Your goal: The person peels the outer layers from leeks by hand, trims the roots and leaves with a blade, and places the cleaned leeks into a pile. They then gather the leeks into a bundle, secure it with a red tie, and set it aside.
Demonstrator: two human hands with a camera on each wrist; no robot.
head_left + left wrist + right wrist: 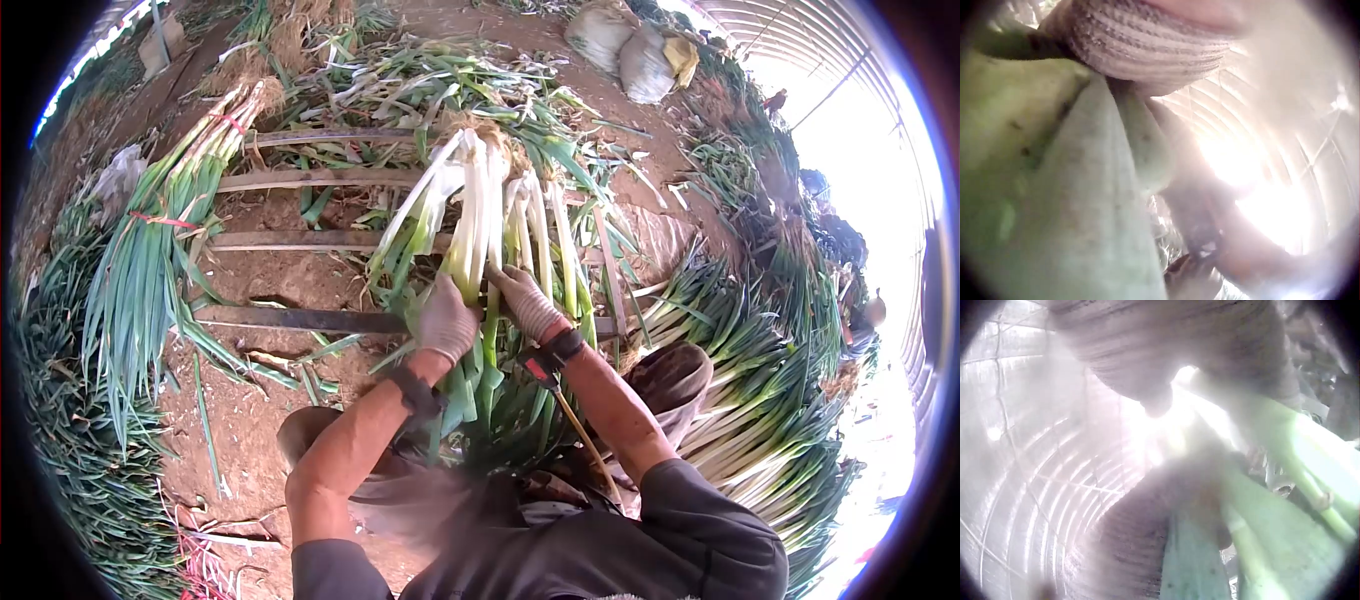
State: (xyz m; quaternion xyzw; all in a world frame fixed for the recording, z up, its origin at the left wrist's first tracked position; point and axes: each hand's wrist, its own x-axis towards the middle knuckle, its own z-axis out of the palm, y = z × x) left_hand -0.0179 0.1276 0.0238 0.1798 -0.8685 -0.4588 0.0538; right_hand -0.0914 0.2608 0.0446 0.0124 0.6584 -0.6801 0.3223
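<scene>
Several long green onions (478, 210) stand in front of me, roots away, white stalks in the middle and leaves towards my body. My gloved left hand (447, 318) grips them where white turns to green. Close beside it, my gloved right hand (527, 300) has its fingers curled on a stalk of the same bunch. Broad green leaves (1097, 206) fill much of the left wrist view below the knitted glove cuff (1141, 50). Glare hides part of the fingers in the right wrist view, where green stalks (1285, 531) run down between both gloves. More green onions (540, 225) lie just to the right.
Flat slats (300, 320) cross the soil under the bunch. On their left lies a green onion bundle (165, 225) with red ties. Piled onions flank me on the left (90, 470) and right (770, 410). Loose leaves (450, 80) and sacks (645, 65) are at the back.
</scene>
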